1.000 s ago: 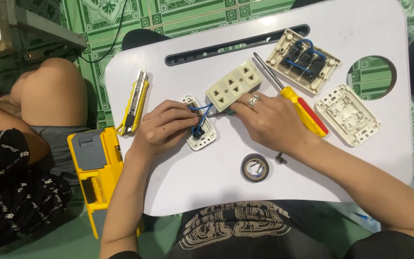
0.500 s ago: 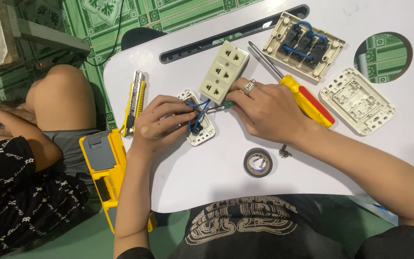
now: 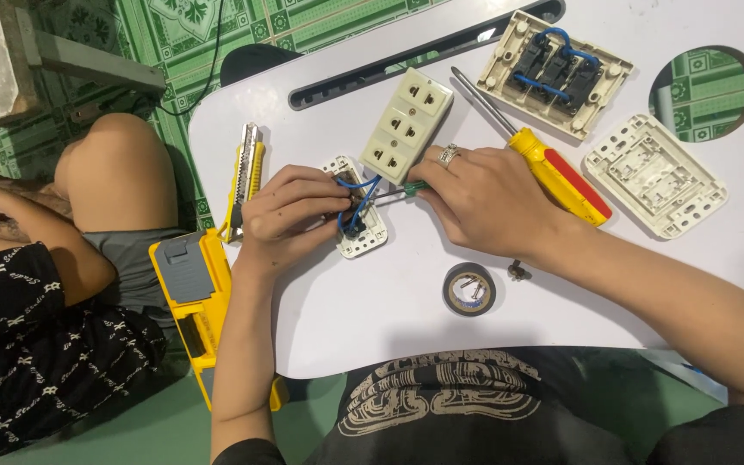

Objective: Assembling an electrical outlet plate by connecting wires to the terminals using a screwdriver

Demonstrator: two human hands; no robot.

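Bench: we see a white bench (image 3: pixel 372 319) with a long slot at its far edge and a round hole at the far right, set over a green tiled floor (image 3: pixel 217 34).
Person beside us: at the left, a seated person's bare knee (image 3: pixel 118 168) and dark patterned clothing (image 3: pixel 36 344); their hands stay clear of ours.
Yellow case: a yellow tool case (image 3: pixel 191 297) lies off the bench's left edge, partly under our left forearm.
Switch plates: at the far right lies a back-up switch plate with blue wires (image 3: pixel 557 73); nearer, to its right, an empty cream frame (image 3: pixel 654 176).
Socket strip: a cream three-outlet socket (image 3: pixel 406 125) lies tilted just beyond our hands, touching the small module.
Big screwdriver: a yellow-and-red screwdriver (image 3: pixel 553 168) lies slanted behind our right hand, its handle partly hidden by it.
Knife: a yellow utility knife (image 3: pixel 245 176) lies left of our left hand.
Left hand: our left hand (image 3: pixel 290 215) has its grip closed on the small white switch module (image 3: pixel 356 213), at the bench's middle, pinning it down; the fingers hide its left part.
Right hand: our right hand (image 3: pixel 484 202) has its grip closed on a thin green-handled screwdriver (image 3: pixel 398 189), whose tip meets the module's blue wires (image 3: pixel 356 185).
Tape: a black tape roll (image 3: pixel 468 289) lies near our right wrist.
Small part: a dark screw-like bit (image 3: pixel 518 272) sits just right of the tape.
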